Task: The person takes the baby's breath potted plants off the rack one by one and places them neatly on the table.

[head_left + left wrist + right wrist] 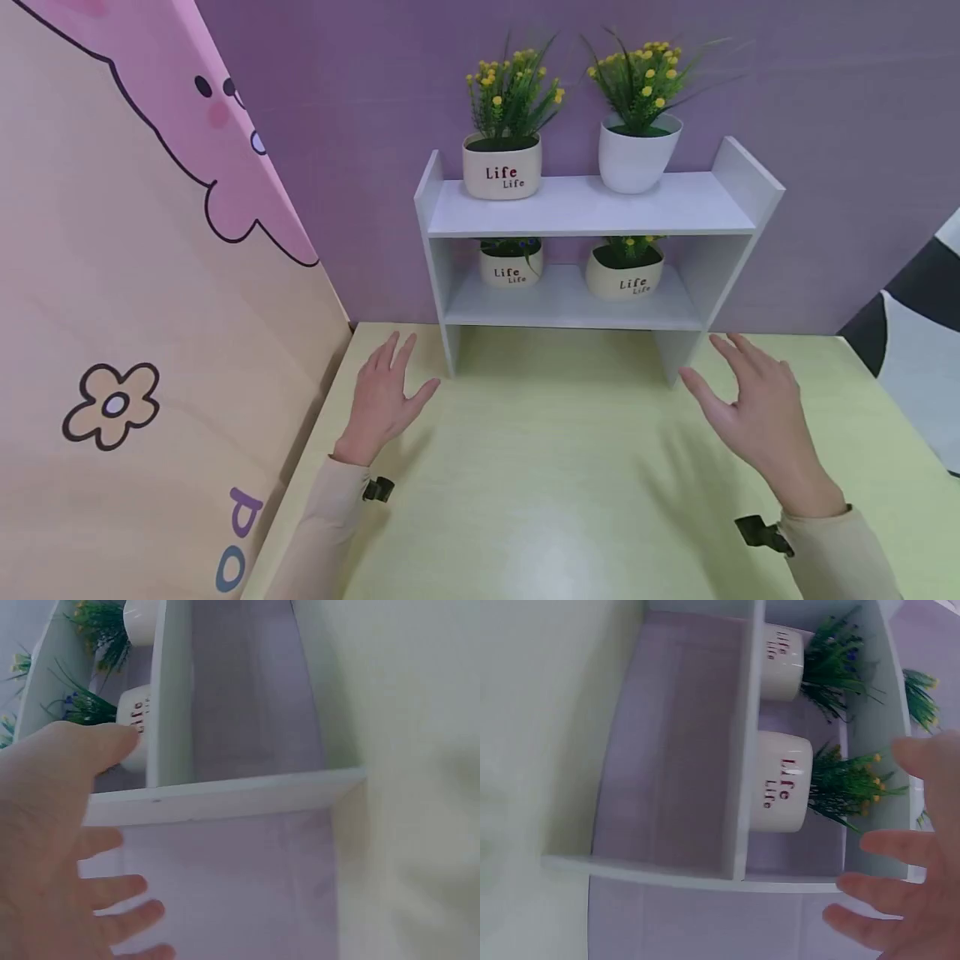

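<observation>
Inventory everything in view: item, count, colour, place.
Table: 1, pale yellow, foreground
Shelf: 1, white, on table
Lettered pots: 3, cream, one upper tier, two lower
Plain pot: 1, white, upper tier right
Plants: 4, green, in pots
Back wall: 1, purple, behind shelf
Side wall: 1, beige with printed drawings, left
Unidentified item: 1, black and white, right edge
Wrist attachments: 2, black, at wrists
Sleeves: 2, beige, lower edge
Left hand, right hand: 2, bare, near shelf's sides

Head view's bright, glare on near table (547, 533), soft shadows by left hand (381, 400) and right hand (761, 417); wrist cams dimmer.
</observation>
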Demonstrator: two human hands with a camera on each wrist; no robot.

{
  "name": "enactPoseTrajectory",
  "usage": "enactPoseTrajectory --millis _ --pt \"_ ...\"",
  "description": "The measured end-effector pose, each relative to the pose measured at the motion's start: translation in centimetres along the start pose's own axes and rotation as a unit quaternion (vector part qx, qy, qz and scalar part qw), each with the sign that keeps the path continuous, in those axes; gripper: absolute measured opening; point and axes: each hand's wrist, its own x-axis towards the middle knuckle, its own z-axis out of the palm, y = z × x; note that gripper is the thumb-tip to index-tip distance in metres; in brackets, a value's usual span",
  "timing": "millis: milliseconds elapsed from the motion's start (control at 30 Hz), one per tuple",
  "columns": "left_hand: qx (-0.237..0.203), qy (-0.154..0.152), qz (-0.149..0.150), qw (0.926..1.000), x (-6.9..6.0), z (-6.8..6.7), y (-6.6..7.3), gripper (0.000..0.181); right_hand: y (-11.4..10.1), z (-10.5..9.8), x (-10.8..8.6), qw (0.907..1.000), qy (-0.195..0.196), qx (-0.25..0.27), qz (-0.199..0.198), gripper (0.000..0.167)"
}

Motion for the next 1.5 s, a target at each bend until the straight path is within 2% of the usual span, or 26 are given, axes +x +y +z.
enactPoseTrajectory --millis 133,233,400,500,633,833,1067,1300,1500 --pt "-0.065 0.011 -0.020 0.9976 0.2 0.6 0.0 0.076 -0.9 -0.2 0.8 0.9981 0.028 0.052 0.015 0.057" --pt "-0.115 0.015 -0.046 0.9922 0.4 0.9 0.1 0.073 -1.7 -0.4 1.2 0.9958 0.047 0.068 0.039 0.054" --pt "-0.219 0.038 -0.090 0.9709 0.8 0.9 0.7 0.066 -3.0 -0.8 1.9 0.9904 0.061 0.082 0.093 0.055" --pt "-0.255 0.056 -0.104 0.9596 1.0 0.8 1.1 0.063 -3.7 -1.1 2.4 0.9875 0.058 0.097 0.110 0.056" --pt "-0.281 0.068 -0.110 0.9510 1.4 0.8 1.3 0.063 -4.5 -1.4 3.0 0.9850 0.047 0.122 0.112 0.057" --pt "-0.315 0.068 -0.114 0.9399 2.0 1.1 1.5 0.061 -5.8 -1.4 4.2 0.9842 0.057 0.147 0.081 0.056" --pt "-0.325 0.076 -0.118 0.9353 2.6 2.2 1.6 0.060 -7.2 -1.3 5.3 0.9824 0.063 0.166 0.059 0.057" --pt "-0.316 0.074 -0.116 0.9389 3.9 2.9 1.6 0.060 -7.8 -1.5 6.2 0.9828 0.056 0.168 0.053 0.058" --pt "-0.333 0.076 -0.125 0.9316 4.5 3.7 1.7 0.058 -8.6 -1.7 6.9 0.9828 0.058 0.172 0.038 0.057"
